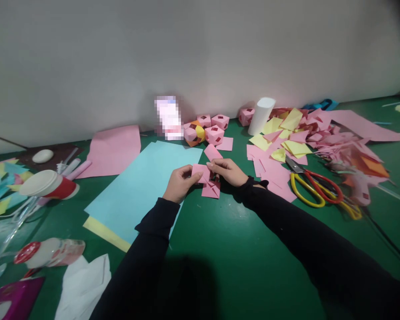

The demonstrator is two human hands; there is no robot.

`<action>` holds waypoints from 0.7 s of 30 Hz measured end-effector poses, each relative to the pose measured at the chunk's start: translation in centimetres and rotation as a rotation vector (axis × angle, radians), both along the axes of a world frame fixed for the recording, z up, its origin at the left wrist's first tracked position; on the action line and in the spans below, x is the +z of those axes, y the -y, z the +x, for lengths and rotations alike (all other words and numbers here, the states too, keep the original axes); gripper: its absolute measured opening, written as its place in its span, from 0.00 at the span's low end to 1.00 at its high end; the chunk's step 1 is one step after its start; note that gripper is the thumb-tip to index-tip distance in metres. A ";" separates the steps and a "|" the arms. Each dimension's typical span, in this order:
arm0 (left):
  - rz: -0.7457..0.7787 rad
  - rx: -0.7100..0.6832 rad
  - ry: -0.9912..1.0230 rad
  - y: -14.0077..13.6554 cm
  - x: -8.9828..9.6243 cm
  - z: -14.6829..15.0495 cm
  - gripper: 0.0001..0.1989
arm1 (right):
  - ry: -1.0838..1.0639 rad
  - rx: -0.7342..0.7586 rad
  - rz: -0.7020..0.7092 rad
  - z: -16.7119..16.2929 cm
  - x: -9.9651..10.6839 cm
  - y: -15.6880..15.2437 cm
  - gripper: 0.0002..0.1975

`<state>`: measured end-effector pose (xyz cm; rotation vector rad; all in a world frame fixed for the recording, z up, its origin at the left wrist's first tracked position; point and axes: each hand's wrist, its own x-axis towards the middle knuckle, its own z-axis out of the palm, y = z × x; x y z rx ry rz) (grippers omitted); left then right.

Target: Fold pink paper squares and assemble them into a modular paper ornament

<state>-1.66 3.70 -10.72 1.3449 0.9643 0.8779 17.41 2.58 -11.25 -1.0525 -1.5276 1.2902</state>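
Between my two hands is a folded piece of pink paper (199, 170), held just above the green table. My left hand (180, 183) pinches its left side between thumb and fingers. On the right side, the fingertips of my right hand (229, 171) close on the same piece. Below it lies another pink paper piece (211, 190) with slits or folds, and a pink strip (213, 152) shows just beyond. Past my hands stand several folded pink paper blocks (214, 134) with dark openings, one orange and yellow block (194, 137) among them.
Blue sheets (136, 178) lie left of my hands, near a pink sheet (115, 151). Scissors (306, 178), a glue gun (358, 184) and paper scraps (293, 133) are at right. A paper cup (53, 184) and a bottle (53, 252) lie left. A blurred phone (169, 118) leans on the wall.
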 end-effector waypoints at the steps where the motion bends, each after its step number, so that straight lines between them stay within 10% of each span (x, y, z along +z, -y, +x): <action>1: -0.005 0.001 0.010 0.0 0.1 0.0 0.16 | 0.004 -0.006 -0.009 0.0 0.0 0.0 0.24; 21: -0.023 0.066 0.024 0.1 1.0 0.1 0.16 | 0.071 0.049 0.018 -0.2 0.6 0.3 0.21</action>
